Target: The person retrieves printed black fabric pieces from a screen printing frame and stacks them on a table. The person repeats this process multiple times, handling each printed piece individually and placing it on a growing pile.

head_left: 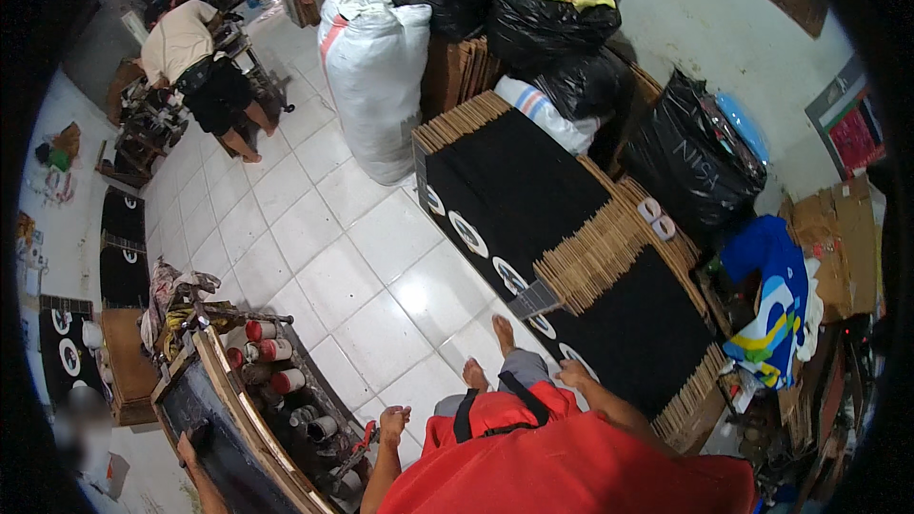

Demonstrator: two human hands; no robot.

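Observation:
My left hand (392, 425) is held up in front of my red apron, its fingers curled closed; anything inside them is too small to see. My right hand (574, 375) is low beside the near edge of the black cloth (614, 338), close to a white oval print (576, 358). Its fingers are bent inward, and I cannot make out what they hold, if anything. Several black pieces lie in a row on a long bench, with white oval prints along their left edge. Rows of brown board edges (595, 252) show between the pieces.
At lower left, another person's hand (193, 447) rests at a dark framed screen (233, 419). A cart of paint cans (276, 350) stands beside it. A tall white sack (374, 86) and black bags (695, 152) line the back. A person (186, 48) bends over equipment at far left.

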